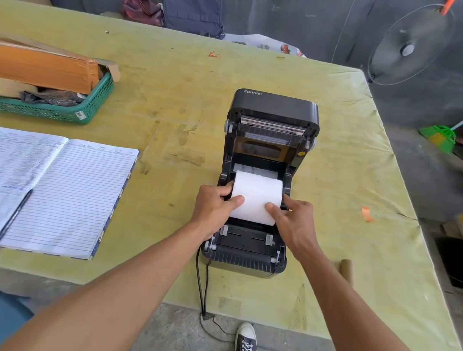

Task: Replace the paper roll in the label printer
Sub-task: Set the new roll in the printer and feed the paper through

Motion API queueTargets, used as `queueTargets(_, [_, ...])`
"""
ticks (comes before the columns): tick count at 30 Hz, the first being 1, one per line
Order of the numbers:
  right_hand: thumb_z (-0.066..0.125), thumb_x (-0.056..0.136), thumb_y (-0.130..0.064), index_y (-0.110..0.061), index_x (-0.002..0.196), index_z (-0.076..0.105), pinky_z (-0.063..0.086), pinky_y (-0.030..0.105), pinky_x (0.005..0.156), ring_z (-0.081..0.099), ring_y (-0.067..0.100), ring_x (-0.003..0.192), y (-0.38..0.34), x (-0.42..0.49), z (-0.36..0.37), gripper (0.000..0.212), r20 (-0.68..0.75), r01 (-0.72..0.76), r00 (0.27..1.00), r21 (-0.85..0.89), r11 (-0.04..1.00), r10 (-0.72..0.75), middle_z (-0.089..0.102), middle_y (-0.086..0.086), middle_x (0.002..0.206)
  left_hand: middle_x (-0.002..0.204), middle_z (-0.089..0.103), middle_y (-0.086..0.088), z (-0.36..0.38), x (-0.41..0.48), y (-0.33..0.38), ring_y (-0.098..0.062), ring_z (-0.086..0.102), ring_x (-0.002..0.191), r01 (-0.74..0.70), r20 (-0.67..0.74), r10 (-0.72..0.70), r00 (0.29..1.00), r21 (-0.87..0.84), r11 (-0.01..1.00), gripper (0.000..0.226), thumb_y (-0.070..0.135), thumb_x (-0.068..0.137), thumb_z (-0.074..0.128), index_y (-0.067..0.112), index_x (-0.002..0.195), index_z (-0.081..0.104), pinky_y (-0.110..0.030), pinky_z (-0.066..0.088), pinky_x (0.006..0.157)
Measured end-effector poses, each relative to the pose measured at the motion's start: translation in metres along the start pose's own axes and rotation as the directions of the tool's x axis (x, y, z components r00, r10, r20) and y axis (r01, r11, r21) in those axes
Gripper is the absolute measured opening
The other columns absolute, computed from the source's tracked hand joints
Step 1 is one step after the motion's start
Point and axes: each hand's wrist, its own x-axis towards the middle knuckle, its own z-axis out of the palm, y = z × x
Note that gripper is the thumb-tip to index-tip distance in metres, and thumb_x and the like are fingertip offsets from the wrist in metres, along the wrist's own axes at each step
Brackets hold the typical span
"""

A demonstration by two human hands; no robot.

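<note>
Your left hand (212, 205) grips the roll's (256, 197) left end, fingers (234, 200) curled on the paper. The roll sits in the open printer (261, 184) on the worktop (174, 105). Your right hand (294, 223) clasps the right end, fingers partly spread, both arms extended forward.

Both forearms extend forward, converging. Left hand (215, 205) and right hand (291, 219) face each other, fingers curled inward, thumbs on top, each grip closed.
</note>
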Motion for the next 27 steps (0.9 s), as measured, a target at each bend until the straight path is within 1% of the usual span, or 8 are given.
queueTargets(2, [0.071,0.088,-0.037,-0.009,0.138,0.055,0.053,0.046,0.099,0.065,0.029,0.105,-0.002,0.002,0.0,0.06,-0.025,0.005,1.0,-0.041,0.999,-0.006,0.053,0.011,0.134,0.13,0.063,-0.007,0.0,0.003,0.003,-0.012,0.061,0.109,-0.008,-0.033,0.012,0.999,0.134,0.991,0.045,0.019,0.082,0.076,0.007,0.124,0.064,-0.014,0.049,0.088])
queueTargets(4, [0.075,0.084,-0.038,-0.017,0.14,0.045,0.051,0.04,0.1,0.06,0.024,0.105,-0.005,0.002,-0.003,0.067,-0.072,0.016,0.997,-0.099,0.995,-0.024,0.041,0.009,0.138,0.131,0.059,-0.007,-0.003,0.009,0.009,-0.017,0.058,0.113,-0.019,-0.045,0.035,0.998,0.303,0.953,0.058,0.024,0.078,0.08,0.01,0.131,0.06,-0.026,0.047,0.1])
queueTargets(6, [0.078,0.082,-0.036,-0.02,0.147,0.034,0.043,0.037,0.103,0.049,0.026,0.118,-0.009,0.005,-0.008,0.08,-0.079,0.082,0.992,-0.209,0.974,-0.101,0.031,0.009,0.143,0.137,0.046,-0.005,-0.005,0.014,0.017,-0.019,0.048,0.122,-0.08,-0.025,0.103,0.994,0.46,0.884,0.08,0.026,0.075,0.083,0.013,0.144,0.044,-0.025,0.037,0.104])
queueTargets(10, [0.074,0.086,-0.032,-0.022,0.155,0.021,0.035,0.049,0.112,0.026,0.033,0.141,-0.024,0.009,-0.015,0.088,0.057,0.239,0.967,-0.53,0.814,-0.247,0.022,0.004,0.161,0.158,0.023,-0.001,-0.01,0.028,0.036,-0.021,0.027,0.142,-0.316,0.257,0.192,0.947,0.649,0.692,0.104,0.022,0.074,0.083,0.015,0.154,0.017,-0.035,0.032,0.11])
queueTargets(14, [0.074,0.085,-0.032,-0.021,0.155,0.022,0.025,0.053,0.117,0.018,0.033,0.147,-0.032,0.007,-0.013,0.088,0.167,0.318,0.945,-0.672,0.669,-0.281,0.031,0.004,0.161,0.147,0.045,-0.006,-0.009,0.03,0.042,-0.026,0.036,0.137,-0.434,0.392,0.192,0.9,0.756,0.489,0.093,0.026,0.07,0.086,0.016,0.147,0.035,-0.049,0.029,0.111])
queueTargets(17, [0.079,0.078,-0.035,-0.018,0.146,0.037,0.023,0.051,0.117,0.027,0.033,0.141,-0.028,-0.001,-0.011,0.082,0.154,0.359,0.909,-0.764,0.536,-0.388,0.046,0.006,0.149,0.134,0.053,0.0,-0.006,0.021,0.035,-0.022,0.038,0.131,-0.472,0.374,0.304,0.876,0.794,0.384,0.087,0.031,0.062,0.089,0.019,0.137,0.047,-0.06,0.016,0.113])
queueTargets(20, [0.082,0.074,-0.035,-0.016,0.137,0.044,0.021,0.051,0.117,0.033,0.032,0.136,-0.022,-0.008,-0.007,0.076,0.149,0.376,0.867,-0.822,0.427,-0.475,0.051,0.005,0.138,0.125,0.056,0.002,-0.006,0.01,0.023,-0.019,0.042,0.124,-0.508,0.375,0.437,0.817,0.827,0.24,0.079,0.031,0.057,0.091,0.019,0.125,0.052,-0.064,0.014,0.113])
queueTargets(27, [0.083,0.075,-0.027,-0.01,0.126,0.054,0.025,0.049,0.117,0.042,0.033,0.128,-0.018,-0.011,-0.006,0.06,0.173,0.439,0.806,-0.816,0.376,-0.565,0.055,0.01,0.128,0.115,0.056,-0.002,-0.003,-0.008,0.005,-0.023,0.046,0.12,-0.532,0.379,0.553,0.743,0.834,0.143,0.063,0.018,0.06,0.088,0.015,0.113,0.055,-0.069,0.014,0.111])
